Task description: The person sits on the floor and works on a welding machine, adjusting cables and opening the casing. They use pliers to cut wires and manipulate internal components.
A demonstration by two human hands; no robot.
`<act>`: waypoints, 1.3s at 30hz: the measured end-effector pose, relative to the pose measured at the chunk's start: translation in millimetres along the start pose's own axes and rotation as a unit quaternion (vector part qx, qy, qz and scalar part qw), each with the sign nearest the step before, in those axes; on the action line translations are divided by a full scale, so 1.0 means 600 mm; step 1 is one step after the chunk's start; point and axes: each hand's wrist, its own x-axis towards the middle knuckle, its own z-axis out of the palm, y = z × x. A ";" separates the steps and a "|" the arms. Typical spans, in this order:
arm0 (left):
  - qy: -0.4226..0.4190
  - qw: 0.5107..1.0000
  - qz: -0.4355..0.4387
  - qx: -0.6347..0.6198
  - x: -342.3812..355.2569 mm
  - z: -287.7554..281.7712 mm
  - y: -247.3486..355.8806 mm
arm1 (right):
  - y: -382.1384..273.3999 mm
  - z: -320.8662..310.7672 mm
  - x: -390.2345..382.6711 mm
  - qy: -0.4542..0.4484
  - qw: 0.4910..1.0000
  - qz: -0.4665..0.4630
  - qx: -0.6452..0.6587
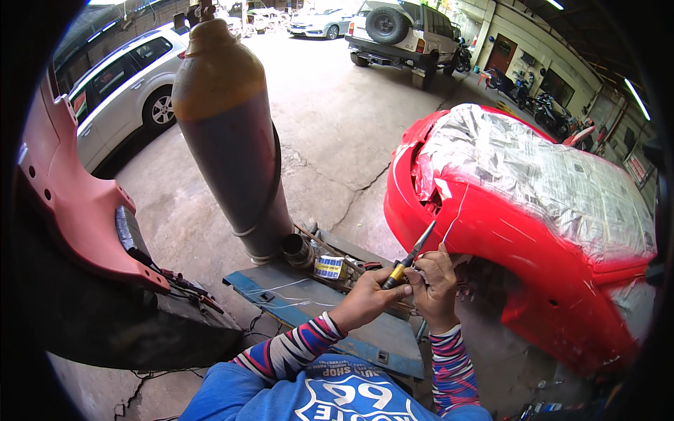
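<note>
While over bench [375,331] edge, hands [366,300] midair

A tall gas cylinder [232,151] with a yellow top [219,81] stands on the concrete floor [330,112]. Behind it, to the left, a white car [130,95] is parked. At the right, printed sheets [530,168] cover part of a red car body [484,217]. Farther away there are an off-road vehicle [399,51] with a spare wheel [387,26], and some motorcycles [553,121].

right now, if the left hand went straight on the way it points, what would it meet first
Most likely the right hand, just beyond the fingertips of the left hand; whether they already touch is unclear.
</note>
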 end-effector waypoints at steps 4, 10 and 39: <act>-0.080 0.987 -0.128 -0.050 -0.031 -0.037 0.011 | -0.008 0.019 0.010 0.080 0.996 -0.033 -0.004; 0.021 0.975 0.110 0.192 -0.040 -0.037 -0.016 | -0.022 0.028 0.004 0.127 0.991 0.033 0.026; 0.111 0.882 0.331 0.317 -0.022 -0.107 0.122 | -0.028 -0.017 -0.041 -0.178 0.892 0.392 0.137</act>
